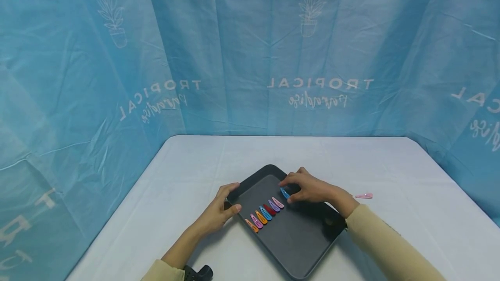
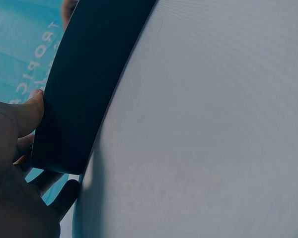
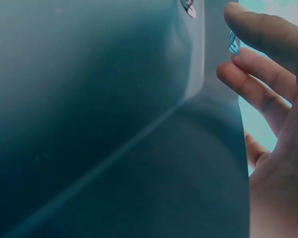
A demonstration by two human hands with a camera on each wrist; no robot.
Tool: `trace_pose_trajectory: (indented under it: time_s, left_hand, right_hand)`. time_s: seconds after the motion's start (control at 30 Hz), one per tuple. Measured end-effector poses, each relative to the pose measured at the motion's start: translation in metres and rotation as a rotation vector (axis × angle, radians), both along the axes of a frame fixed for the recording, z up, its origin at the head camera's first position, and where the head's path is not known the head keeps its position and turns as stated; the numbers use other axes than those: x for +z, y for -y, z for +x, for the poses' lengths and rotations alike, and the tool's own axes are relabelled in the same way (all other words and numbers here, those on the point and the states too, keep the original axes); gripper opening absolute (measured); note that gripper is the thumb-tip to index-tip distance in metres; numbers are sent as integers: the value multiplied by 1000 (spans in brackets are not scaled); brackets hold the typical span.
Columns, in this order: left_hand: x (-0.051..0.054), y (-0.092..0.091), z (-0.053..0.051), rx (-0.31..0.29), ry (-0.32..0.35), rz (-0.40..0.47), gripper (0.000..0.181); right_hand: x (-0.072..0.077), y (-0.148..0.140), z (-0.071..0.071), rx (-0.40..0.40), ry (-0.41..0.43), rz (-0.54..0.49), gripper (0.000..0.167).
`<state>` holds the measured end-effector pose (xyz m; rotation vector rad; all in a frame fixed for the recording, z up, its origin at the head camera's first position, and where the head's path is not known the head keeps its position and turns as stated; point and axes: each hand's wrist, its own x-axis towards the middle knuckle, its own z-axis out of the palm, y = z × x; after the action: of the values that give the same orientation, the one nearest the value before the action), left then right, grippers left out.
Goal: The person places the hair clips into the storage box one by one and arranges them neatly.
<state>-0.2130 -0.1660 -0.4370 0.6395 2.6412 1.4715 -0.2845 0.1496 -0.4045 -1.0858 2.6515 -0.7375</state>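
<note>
A dark grey rectangular tray (image 1: 291, 242) lies at a slant on the white table. My left hand (image 1: 216, 212) grips its left corner, thumb at the rim and fingers along the outside; the left wrist view shows this hand (image 2: 20, 148) against the tray's outer wall (image 2: 84, 99). Over the tray's far right side, my right hand (image 1: 312, 187) pinches a blue snap hair clip (image 1: 285, 193) between thumb and fingers. That clip (image 3: 233, 44) appears small at the fingertips in the right wrist view. Several hair clips in orange, pink, blue, red (image 1: 269, 210) and purple form a slanting row inside the tray.
One pink hair clip (image 1: 364, 195) lies on the white tablecloth (image 1: 406, 224), right of the tray. A black device (image 1: 198, 273) is at the left wrist. Blue printed curtains (image 1: 242, 55) hang behind the table and at both sides.
</note>
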Motion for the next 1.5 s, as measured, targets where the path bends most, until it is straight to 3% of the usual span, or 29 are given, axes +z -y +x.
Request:
trace_pose_trajectory:
  time_s: [0.57, 1.03, 1.5]
  left_hand:
    - [-1, 0, -1, 3, -6, 4, 64]
    - [-2, 0, -1, 1, -21, 2, 63]
    - [-3, -1, -2, 2, -15, 1, 62]
  right_hand:
    - [-13, 13, -2, -24, -22, 106, 44]
    - [-10, 16, -1, 13, -72, 172, 45]
    - [-12, 14, -1, -3, -68, 168, 45]
